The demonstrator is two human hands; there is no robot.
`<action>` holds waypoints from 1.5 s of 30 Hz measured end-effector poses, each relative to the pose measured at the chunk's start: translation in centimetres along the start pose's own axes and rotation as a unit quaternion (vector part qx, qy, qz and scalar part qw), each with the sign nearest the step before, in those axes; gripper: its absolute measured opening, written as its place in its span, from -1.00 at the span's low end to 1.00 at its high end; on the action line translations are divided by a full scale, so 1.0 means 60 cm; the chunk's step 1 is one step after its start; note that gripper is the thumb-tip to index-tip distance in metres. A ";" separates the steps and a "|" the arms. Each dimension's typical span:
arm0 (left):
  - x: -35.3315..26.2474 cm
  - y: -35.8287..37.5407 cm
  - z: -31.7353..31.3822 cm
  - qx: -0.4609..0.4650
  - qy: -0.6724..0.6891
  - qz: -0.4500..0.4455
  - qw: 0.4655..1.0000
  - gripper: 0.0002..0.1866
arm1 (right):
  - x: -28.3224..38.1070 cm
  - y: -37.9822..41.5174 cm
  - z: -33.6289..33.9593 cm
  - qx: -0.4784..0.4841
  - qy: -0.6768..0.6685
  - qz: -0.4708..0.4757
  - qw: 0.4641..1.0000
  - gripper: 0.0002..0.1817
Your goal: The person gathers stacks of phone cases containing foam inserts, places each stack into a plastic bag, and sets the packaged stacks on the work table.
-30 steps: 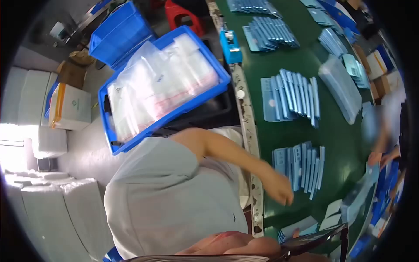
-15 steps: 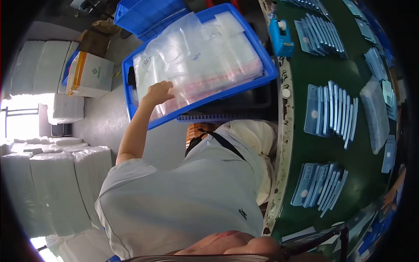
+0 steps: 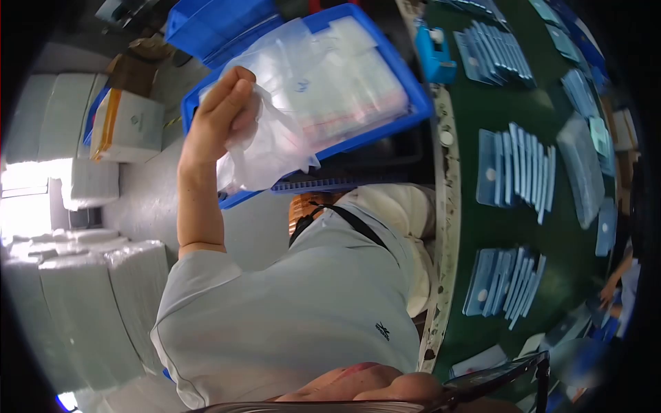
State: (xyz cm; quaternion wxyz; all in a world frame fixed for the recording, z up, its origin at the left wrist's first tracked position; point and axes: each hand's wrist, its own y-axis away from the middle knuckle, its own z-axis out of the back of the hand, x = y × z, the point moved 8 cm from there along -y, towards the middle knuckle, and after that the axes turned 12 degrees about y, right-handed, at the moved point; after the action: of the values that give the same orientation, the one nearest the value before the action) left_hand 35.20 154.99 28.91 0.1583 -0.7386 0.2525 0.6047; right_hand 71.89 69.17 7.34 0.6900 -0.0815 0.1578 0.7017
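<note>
My left hand [image 3: 231,113] is raised over the blue crate, its fingers closed on a thin translucent plastic bag [image 3: 268,155]. The bag hangs crumpled from the fist and hides part of the crate's near left side. Beneath it, a stack of flat clear plastic bags [image 3: 344,82] with handwritten marks and a reddish strip fills the blue crate [image 3: 358,141]. My right hand is out of view.
On the green table [image 3: 454,227] to the right lie fanned rows of blue flat cases [image 3: 516,168], a tape dispenser [image 3: 435,55] and a clear wrapped bundle [image 3: 582,168]. Another person's hand [image 3: 607,292] shows at the far right. Wrapped white bales [image 3: 82,310] stand left.
My left hand was over the bag stack with bent fingers; now it is lifted higher and holds a plastic bag pulled up from the stack. The view has shifted slightly.
</note>
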 end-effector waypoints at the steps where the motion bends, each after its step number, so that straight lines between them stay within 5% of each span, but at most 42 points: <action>1: -0.020 -0.013 -0.033 -0.008 -0.031 -0.027 0.999 -0.82 | -0.024 0.018 0.009 -0.011 0.050 -0.050 0.997 0.25; 3: -0.014 -0.078 -0.109 0.011 0.005 -0.020 1.000 -0.82 | 0.016 0.049 0.065 -0.033 -0.238 -0.004 0.971 0.20; 7: 0.049 -0.186 -0.416 0.280 0.130 0.025 0.951 -0.83 | 0.063 0.129 0.162 -0.014 -0.590 -0.109 0.800 0.19; 10: 0.078 -0.168 -0.656 0.443 0.162 0.148 0.869 -0.87 | 0.065 0.170 0.210 -0.008 -0.679 -0.194 0.708 0.20; 11: 0.079 -0.154 -0.746 0.545 0.205 0.173 0.794 -0.88 | 0.063 0.179 0.223 -0.020 -0.681 -0.212 0.701 0.20; 14: 0.074 -0.098 -0.955 0.695 0.191 0.169 0.672 -0.78 | 0.105 0.142 0.308 -0.043 -0.704 -0.147 0.694 0.30; 17: 0.089 -0.063 -1.087 0.752 0.170 0.152 0.619 -0.78 | 0.159 0.075 0.395 -0.058 -0.732 -0.062 0.676 0.29; 18: 0.099 -0.061 -1.111 0.760 0.170 0.156 0.607 -0.78 | 0.170 0.053 0.416 -0.045 -0.736 -0.053 0.674 0.28; 20: 0.149 -0.092 -1.155 0.716 0.039 0.072 0.693 -0.81 | 0.189 0.010 0.445 -0.027 -0.745 -0.031 0.665 0.25; 23: 0.249 -0.138 -1.179 0.682 -0.054 0.068 0.726 -0.81 | 0.238 -0.057 0.497 0.001 -0.768 0.032 0.639 0.25; 27: 0.325 -0.137 -1.200 0.691 -0.051 0.111 0.713 -0.83 | 0.336 -0.192 0.542 -0.014 -0.604 0.209 0.769 0.18; 30: 0.306 -0.136 -1.230 0.680 -0.066 -0.246 0.688 -0.80 | 0.376 -0.253 0.518 0.013 -0.418 0.147 0.896 0.12; 33: 0.277 -0.116 -1.239 0.660 -0.083 -0.281 0.692 -0.84 | 0.387 -0.261 0.503 -0.072 -0.227 0.038 0.970 0.09; 35: 0.276 -0.075 -1.252 0.674 -0.120 -0.276 0.674 -0.85 | 0.414 -0.257 0.516 -0.065 -0.252 0.050 0.964 0.08; 38: 0.276 0.020 -1.254 0.749 -0.119 -0.307 0.575 -0.81 | 0.459 -0.265 0.519 -0.123 -0.210 0.068 0.967 0.08; 41: 0.236 0.057 -1.197 0.760 -0.109 -0.318 0.556 -0.74 | 0.454 -0.295 0.467 -0.019 -0.277 0.039 0.960 0.08; 42: 0.201 0.048 -1.169 0.679 -0.014 -0.464 0.568 -0.69 | 0.438 -0.300 0.450 -0.056 -0.342 0.020 0.938 0.08; 43: 0.203 0.044 -1.156 0.682 -0.009 -0.469 0.562 -0.69 | 0.421 -0.291 0.450 -0.088 -0.361 -0.010 0.928 0.09; 45: 0.205 0.000 -1.138 0.492 -0.092 -0.624 0.600 -0.70 | 0.398 -0.287 0.447 -0.126 -0.383 -0.048 0.914 0.10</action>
State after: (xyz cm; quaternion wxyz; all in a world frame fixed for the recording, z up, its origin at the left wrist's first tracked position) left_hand 92.47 115.92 31.87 0.8589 -0.4672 -0.0265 0.2080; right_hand 90.93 100.59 22.69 0.7140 0.0994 -0.2123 0.6597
